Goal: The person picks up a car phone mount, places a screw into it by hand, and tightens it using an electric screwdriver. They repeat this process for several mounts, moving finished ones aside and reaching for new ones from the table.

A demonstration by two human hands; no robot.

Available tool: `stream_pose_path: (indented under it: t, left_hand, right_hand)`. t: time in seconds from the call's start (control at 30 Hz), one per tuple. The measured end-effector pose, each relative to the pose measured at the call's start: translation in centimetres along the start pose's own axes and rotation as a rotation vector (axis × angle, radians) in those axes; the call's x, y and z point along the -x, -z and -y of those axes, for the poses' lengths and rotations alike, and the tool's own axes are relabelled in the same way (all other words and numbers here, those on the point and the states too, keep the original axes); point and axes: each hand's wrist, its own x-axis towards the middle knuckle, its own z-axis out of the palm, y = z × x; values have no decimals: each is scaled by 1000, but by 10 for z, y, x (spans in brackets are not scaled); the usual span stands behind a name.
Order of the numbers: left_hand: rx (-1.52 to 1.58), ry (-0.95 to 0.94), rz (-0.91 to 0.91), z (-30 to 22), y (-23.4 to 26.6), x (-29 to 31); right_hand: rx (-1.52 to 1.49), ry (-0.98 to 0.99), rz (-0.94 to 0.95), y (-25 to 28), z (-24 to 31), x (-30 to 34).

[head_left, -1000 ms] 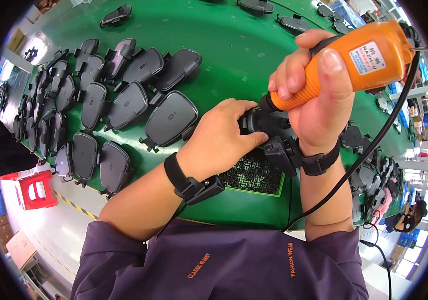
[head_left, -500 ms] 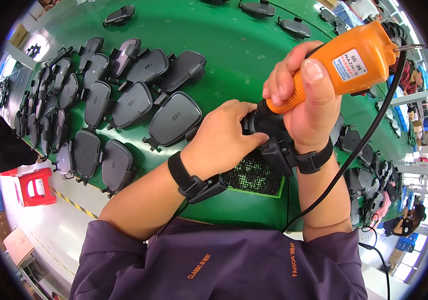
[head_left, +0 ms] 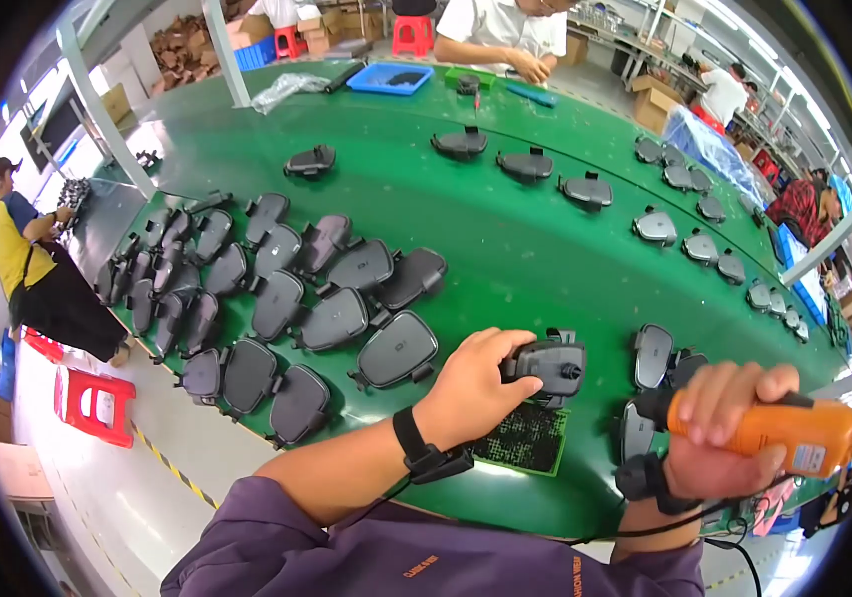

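My left hand [head_left: 468,390] is closed round the left side of a black phone mount [head_left: 557,370], thumb in front and fingers behind. The mount's back, with a round black knob, faces up. To the right, my right hand [head_left: 719,438] grips an orange electric screwdriver [head_left: 816,433] by its body. Its dark nose points left, away from the held mount, and a black cable trails from it. Below the mount lies a flat green-edged tray [head_left: 562,428] covered with small black bits too fine to make out.
Many similar phone mounts [head_left: 277,303] crowd the green table [head_left: 505,289] on the left; others [head_left: 653,356] lie close to the screwdriver and in a row farther back. A blue tray [head_left: 389,79] stands at the far edge, where a person [head_left: 505,35] works. A red stool [head_left: 94,403] is on the floor.
My right hand has carried the screwdriver off the held mount, down and to the right. My left hand still holds the mount. The view has tilted up, showing the table's far side.
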Motion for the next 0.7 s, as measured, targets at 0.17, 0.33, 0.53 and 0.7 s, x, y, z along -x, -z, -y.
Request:
stream_pose_path:
  t: [0.17, 0.33, 0.53, 0.7]
  left_hand:
    - [161, 171, 83, -26, 1, -6]
    - [550, 226, 168, -52, 33, -42]
    - [-26, 243, 76, -23, 131, -169]
    - [-577, 523, -38, 49, 225, -238]
  right_hand:
    - [42, 8, -62, 15, 19, 4]
    - [130, 40, -31, 28, 23, -4]
    - [165, -80, -142, 39, 43, -7]
    - [190, -71, -171, 42, 47, -9]
